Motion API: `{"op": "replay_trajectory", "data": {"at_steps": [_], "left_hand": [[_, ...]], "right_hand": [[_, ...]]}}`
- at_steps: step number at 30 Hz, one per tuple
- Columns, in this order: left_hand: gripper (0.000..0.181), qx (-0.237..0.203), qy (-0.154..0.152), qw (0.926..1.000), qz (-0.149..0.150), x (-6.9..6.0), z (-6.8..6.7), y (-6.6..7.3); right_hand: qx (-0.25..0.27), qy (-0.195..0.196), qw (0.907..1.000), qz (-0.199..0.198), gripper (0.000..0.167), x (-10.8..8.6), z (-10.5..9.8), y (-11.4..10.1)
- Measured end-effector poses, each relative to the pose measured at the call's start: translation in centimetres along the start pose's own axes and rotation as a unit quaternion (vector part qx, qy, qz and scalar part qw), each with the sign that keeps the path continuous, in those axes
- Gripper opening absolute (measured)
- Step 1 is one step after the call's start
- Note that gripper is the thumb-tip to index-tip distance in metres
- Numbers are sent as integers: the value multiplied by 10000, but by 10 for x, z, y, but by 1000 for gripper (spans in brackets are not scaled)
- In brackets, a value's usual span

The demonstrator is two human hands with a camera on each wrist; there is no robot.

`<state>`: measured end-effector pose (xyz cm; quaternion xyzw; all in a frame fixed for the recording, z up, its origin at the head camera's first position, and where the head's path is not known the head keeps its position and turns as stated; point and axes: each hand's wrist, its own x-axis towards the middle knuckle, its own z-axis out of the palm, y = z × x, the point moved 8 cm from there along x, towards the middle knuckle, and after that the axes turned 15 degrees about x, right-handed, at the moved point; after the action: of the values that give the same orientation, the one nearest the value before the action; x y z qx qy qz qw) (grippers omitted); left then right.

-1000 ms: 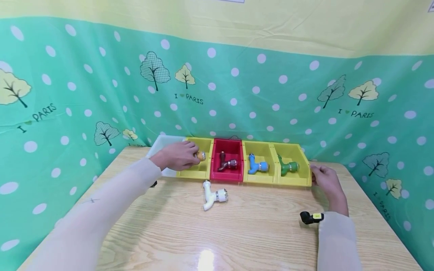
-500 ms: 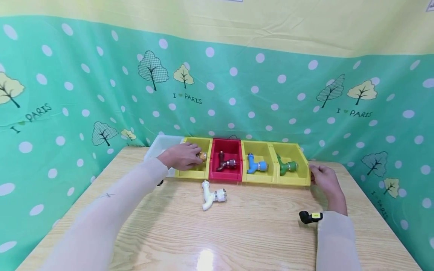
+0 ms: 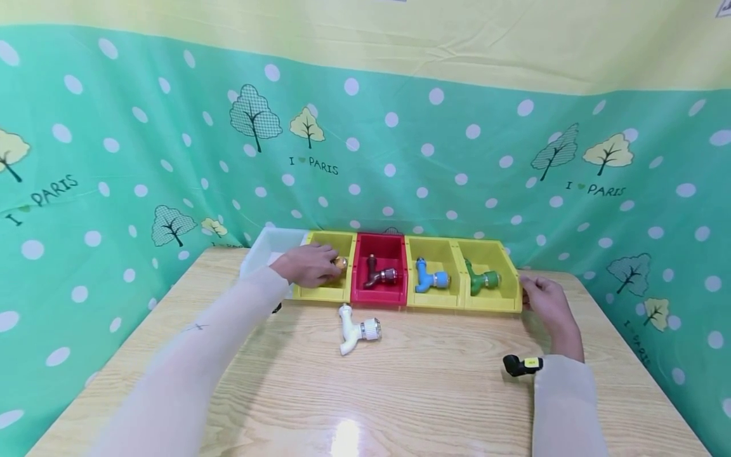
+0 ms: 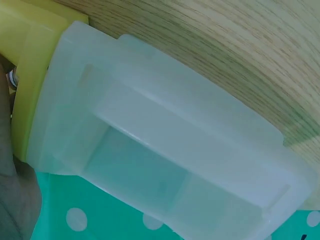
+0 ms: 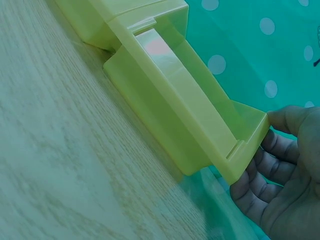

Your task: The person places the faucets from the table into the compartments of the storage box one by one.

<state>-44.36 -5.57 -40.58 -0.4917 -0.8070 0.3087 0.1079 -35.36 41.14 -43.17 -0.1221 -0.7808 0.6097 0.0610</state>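
Observation:
In the head view my left hand (image 3: 311, 265) is down in the left yellow bin (image 3: 322, 294), its fingers on an orange tap (image 3: 341, 263). Only the tap's ribbed knob shows past the fingers; the rest is hidden. My right hand (image 3: 549, 306) grips the right side of the yellow bin (image 3: 508, 303) at the row's end, thumb on top and fingers underneath, as the right wrist view shows. A green tap (image 3: 483, 280) lies in that bin. In front of the row, a white tap (image 3: 358, 329) lies on the table.
Between the outer yellow bins, a red bin (image 3: 384, 244) holds a dark brown tap (image 3: 379, 274) and another yellow bin (image 3: 425, 249) a blue tap (image 3: 431, 279). A translucent white bin (image 4: 150, 130) ends the row at left. A patterned curtain (image 3: 388, 152) hangs behind.
My left hand has shifted slightly right within the left yellow bin, over the orange tap. My right hand stays at the end bin, and the white tap lies where it was.

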Motion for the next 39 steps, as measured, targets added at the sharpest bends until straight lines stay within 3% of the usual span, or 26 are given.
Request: {"op": "replay_trajectory", "data": {"at_steps": [11,30,34,39], "left_hand": [[13,-410,-516,9977,-135,6,9,0],[6,-530,-684,9961,-172,6,2,-1],[10,-493,-714,9960,-202,3,-6,-3],[8,-670,-404,9966,-259,-5,-31,-7]], "right_hand": [[50,27,10000,77,63,2,-1,6],[25,76,10000,-52,60,4,-1,5],[10,103,9999,-47,60,3,-1,4],[36,116,9999,-24,62,2,-1,2]]}}
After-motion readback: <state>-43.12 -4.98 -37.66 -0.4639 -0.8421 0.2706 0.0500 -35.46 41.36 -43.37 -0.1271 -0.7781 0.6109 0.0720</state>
